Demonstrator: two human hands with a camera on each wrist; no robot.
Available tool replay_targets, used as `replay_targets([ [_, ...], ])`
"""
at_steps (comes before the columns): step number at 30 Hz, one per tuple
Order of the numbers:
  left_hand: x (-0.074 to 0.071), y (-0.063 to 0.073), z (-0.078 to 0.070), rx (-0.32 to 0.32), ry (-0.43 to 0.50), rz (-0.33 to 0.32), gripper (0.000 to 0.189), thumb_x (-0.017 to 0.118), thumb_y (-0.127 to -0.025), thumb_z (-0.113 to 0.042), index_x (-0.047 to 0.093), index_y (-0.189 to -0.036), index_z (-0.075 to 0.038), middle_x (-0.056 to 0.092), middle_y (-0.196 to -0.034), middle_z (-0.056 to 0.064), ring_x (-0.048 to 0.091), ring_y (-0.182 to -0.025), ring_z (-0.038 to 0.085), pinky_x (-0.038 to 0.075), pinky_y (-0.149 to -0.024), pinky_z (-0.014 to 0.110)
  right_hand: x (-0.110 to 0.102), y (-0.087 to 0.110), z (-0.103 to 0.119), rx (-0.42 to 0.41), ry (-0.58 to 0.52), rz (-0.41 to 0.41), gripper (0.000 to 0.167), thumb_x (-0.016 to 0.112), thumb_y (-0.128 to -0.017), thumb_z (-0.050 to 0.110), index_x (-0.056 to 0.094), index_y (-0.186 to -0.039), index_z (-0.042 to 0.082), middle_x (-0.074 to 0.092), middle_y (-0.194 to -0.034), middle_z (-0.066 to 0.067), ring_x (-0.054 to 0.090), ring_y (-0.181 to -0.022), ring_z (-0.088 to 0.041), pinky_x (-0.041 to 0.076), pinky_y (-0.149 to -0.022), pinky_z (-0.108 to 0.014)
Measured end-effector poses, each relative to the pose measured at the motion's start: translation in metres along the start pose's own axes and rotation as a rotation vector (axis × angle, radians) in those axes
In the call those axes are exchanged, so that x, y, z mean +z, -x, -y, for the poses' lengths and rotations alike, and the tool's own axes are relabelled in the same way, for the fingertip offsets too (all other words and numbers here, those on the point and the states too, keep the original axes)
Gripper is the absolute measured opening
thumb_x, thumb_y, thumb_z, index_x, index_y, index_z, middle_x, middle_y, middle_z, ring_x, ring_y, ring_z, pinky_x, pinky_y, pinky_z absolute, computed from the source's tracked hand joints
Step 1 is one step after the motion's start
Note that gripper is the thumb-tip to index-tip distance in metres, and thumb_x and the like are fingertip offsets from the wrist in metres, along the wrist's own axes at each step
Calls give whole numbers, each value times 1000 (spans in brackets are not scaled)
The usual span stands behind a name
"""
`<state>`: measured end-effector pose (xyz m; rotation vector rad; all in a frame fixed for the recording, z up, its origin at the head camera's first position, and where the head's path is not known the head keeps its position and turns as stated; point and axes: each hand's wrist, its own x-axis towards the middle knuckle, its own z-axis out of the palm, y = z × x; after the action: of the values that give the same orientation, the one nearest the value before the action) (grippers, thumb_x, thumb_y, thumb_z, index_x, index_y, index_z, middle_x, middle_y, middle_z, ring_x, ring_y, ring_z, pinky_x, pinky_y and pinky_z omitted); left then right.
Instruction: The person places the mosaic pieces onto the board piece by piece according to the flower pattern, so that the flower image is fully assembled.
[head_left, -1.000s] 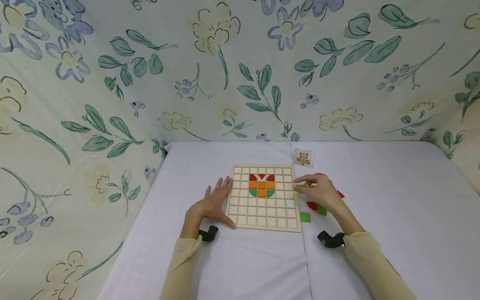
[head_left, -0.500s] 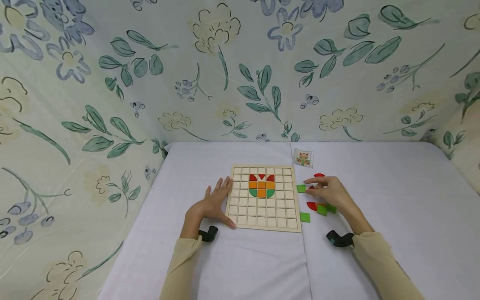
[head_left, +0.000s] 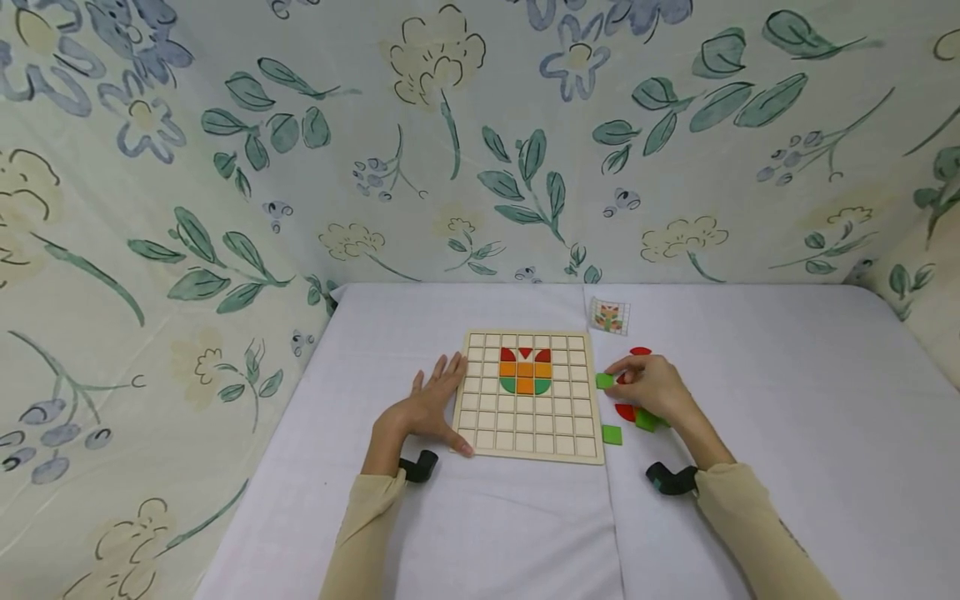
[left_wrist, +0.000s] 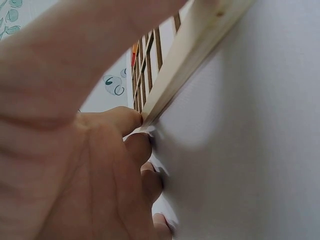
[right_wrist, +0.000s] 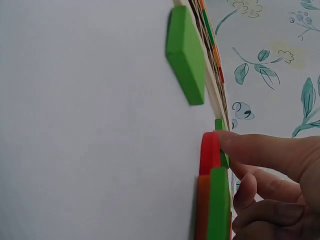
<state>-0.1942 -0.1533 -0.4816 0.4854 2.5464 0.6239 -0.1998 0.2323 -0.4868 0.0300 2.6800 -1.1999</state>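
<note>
L hand (head_left: 423,410), fingers spread wide, touched the wood grid board (head_left: 532,427) on its left edge. R hand (head_left: 651,389) pinched a green sq. tile (head_left: 603,381) near red quarter-circle pc. (head_left: 624,412).

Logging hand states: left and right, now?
Left hand: open, fingers spread at the board's left edge.
Right hand: fingertips at a green square; whether gripping it, cannot be told.

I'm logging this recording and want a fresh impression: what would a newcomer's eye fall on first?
Probably the bright red, orange and green pattern set in the upper middle of the pale gridded board. Next, the left hand, spread at the board's left edge, and the right hand among loose pieces on its right. A floral backdrop fills the upper head view.
</note>
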Motion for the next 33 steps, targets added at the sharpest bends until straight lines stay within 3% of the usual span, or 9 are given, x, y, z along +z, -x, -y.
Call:
replay_targets([
  [6,1,0,0,-5,5,1,152,100,-60,-47,-3,-167,-14,-12,-175,3,-18,-162,27,-11,-130,60,0,1,1,-76,91,-68,28,81,-87,13,75,-111,0,68,-104,-17,53,-85,-25,44,-59,-24],
  [11,1,0,0,-1,4,-5,152,100,-60,-46,-3,-167,-13,-11,-175,5,-17,-162,28,-10,-130,61,-2,0,5,-45,83,-76,30,81,-89,19,75,-113,2,67,-120,-20,51,-96,-28,43,-64,-28],
  [19,1,0,1,0,-3,-3,153,100,-60,-47,-4,-167,-13,-12,-175,5,-18,-162,28,-10,-130,61,-4,1,4,-49,47,-73,33,80,-90,21,75,-118,4,70,-114,-17,54,-87,-24,43,-61,-24],
  [24,1,0,1,-2,-6,0,153,100,-60,-47,-5,-167,-14,-12,-175,4,-18,-162,28,-10,-130,61,-4,2,3,-70,-10,-51,34,81,-90,22,75,-119,5,70,-119,-19,60,-84,-23,43,-57,-22],
  [33,-1,1,-2,1,-2,3,152,100,-61,-46,-4,-167,-14,-12,-175,4,-19,-162,27,-11,-130,61,0,3,4,-158,-102,2,34,84,-87,22,78,-115,5,66,-121,-20,57,-65,-14,46,-54,-20],
])
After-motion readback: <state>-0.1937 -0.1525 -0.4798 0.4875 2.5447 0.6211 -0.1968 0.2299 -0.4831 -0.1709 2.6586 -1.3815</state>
